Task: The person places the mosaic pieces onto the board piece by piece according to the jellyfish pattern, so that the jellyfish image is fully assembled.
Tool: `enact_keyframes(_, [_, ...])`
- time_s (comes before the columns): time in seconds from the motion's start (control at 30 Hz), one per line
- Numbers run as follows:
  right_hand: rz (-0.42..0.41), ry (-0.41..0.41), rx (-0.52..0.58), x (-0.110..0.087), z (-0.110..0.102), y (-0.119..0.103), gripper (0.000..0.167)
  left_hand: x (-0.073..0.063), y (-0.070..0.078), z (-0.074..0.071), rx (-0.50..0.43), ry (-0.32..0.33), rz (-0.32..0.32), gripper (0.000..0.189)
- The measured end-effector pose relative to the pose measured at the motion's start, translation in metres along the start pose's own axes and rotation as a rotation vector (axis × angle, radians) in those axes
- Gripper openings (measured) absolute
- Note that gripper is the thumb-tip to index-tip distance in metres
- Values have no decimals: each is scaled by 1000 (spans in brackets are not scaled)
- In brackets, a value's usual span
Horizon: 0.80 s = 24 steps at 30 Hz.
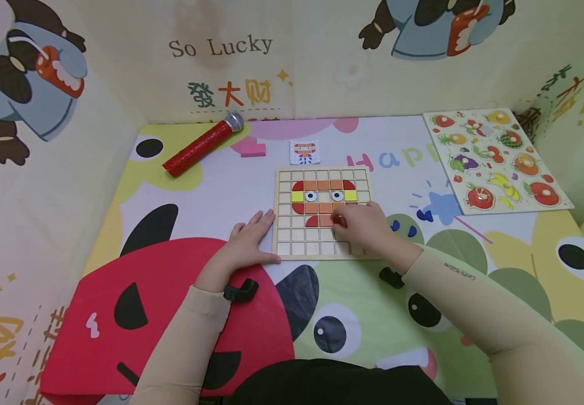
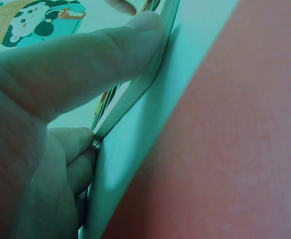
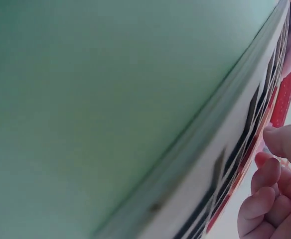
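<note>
red piece [image 1: 340, 220] pinched in my right hand [image 1: 364, 226], just beside an orange tile [image 1: 325, 221] on the board [image 1: 298, 248]; i should square it, then press lightly, my left hand [image 1: 245, 243], thumb spread, steadying the edge.

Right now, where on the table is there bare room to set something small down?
Free: the tablecloth between the red microphone and left hand, and a patch between the grid board and fruit board, beyond the blue pieces. Crowded: beside the right hand, near those pieces, and beyond the grid board, where the picture card lies.
</note>
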State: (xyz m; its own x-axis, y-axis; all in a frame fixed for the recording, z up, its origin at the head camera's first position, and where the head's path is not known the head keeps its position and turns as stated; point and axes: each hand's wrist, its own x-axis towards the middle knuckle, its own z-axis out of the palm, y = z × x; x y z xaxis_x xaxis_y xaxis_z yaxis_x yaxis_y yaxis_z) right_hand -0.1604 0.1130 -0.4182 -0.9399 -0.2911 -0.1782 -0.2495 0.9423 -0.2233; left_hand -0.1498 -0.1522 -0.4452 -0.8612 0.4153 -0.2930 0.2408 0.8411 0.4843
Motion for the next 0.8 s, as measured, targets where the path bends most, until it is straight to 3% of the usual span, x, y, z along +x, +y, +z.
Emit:
enact_keyframes(0.53, [-32,7,-16,-6,-1,-2,18,-1,3,-3,6,-1,7,104])
enact_keyframes(0.8, [37,14,45,-14,-22,21,23,0,2,-1,7,2,3,105])
